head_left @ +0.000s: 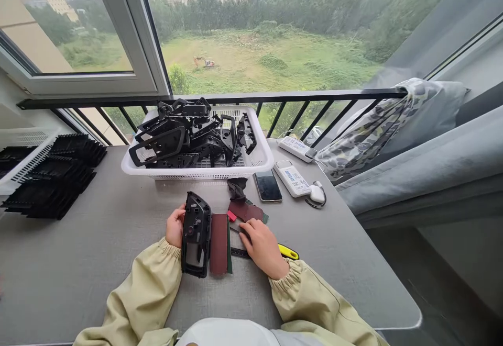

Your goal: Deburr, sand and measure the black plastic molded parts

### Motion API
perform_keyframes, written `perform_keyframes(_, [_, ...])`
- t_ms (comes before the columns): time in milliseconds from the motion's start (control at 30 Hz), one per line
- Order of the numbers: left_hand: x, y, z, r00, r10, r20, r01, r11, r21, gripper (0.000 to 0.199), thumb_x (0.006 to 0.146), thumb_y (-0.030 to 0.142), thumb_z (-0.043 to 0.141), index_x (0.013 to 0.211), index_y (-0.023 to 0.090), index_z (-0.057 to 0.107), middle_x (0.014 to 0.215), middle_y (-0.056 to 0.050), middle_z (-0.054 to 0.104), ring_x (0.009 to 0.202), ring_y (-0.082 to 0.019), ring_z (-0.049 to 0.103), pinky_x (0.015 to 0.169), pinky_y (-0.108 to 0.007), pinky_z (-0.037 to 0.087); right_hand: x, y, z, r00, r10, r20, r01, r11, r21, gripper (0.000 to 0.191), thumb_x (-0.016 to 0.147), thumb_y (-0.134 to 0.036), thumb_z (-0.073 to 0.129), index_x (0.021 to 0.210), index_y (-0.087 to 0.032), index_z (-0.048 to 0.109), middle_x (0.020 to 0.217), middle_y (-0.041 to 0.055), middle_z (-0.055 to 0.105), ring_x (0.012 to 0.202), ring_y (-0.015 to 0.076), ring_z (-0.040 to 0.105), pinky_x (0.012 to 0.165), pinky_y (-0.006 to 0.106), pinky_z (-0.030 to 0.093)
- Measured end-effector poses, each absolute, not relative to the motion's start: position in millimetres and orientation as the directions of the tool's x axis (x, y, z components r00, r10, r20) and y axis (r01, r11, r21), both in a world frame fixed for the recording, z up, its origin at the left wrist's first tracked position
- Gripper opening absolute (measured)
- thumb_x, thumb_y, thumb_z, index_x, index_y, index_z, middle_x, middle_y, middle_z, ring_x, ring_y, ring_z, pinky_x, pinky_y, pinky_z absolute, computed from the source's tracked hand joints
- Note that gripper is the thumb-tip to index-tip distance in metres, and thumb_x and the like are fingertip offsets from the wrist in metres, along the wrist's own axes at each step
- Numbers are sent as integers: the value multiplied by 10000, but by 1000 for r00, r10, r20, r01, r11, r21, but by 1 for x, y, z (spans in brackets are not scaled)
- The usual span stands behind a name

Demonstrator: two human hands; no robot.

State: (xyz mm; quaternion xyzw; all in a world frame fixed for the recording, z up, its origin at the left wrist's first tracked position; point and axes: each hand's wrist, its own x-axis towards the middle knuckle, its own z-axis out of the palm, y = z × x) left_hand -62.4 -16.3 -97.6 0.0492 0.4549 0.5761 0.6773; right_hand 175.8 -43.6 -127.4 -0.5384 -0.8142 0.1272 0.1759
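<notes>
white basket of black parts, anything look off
The black plastic parts are heaped above the rim of the white basket, and one open frame seems to lie over its left side, so the pile looks overfull.

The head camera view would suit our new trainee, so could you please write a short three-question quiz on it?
1. True or false: the left hand is holding a black plastic part.
2. Which is closer to the right hand, the yellow handle or the phone?
3. What colour is the basket that holds the pile of black parts?

Key: 1. True. 2. The yellow handle. 3. White.
</notes>
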Motion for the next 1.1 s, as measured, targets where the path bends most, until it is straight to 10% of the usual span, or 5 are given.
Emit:
perform_keyframes(200, [-61, -18, -90, -121, 830, -544, -739, 291, 608, 196, 646, 72, 504, 770, 148, 635, 654, -8, 686, 505, -154, 631, 532, -263, 512, 179, -54, -113, -414, 883, 221, 711, 465, -528, 72, 867, -181, 530, 901, -177, 594, 857, 69, 606, 806, 209, 555, 727, 339, 455])
perform_keyframes(567, [-60, -17, -87, -146, 858, -492, -766, 217, 606, 222, 648, 120, 493, 820, 150, 632, 654, -13, 682, 501, -154, 625, 498, -255, 499, 170, -69, -107, -606, 796, 9, 740, 567, -362, 141, 801, -123, 568, 924, -175, 612, 847, 68, 607, 800, 224, 579, 702, 341, 466])
perform_keyframes(833, [-65, -20, -66, -107, 856, -506, -817, 214, 535, 73, 636, 153, 481, 619, 175, 548, 572, -5, 633, 471, -164, 597, 502, -285, 507, 175, -58, -109, -473, 869, 147, 648, 456, -611, 228, 846, -136, 481, 1051, -193, 564, 973, 71, 575, 695, 152, 594, 638, 290, 500])
perform_keyframes(1100, [-75, -27, -66, -65, 869, -491, -810, 241, 534, 95, 612, 141, 454, 606, 178, 541, 566, -10, 638, 429, -157, 565, 461, -283, 486, 166, -49, -90, -502, 864, 31, 461, 298, -836, 255, 932, -286, 406, 707, -202, 490, 653, -19, 510, 597, 129, 473, 547, 250, 414])
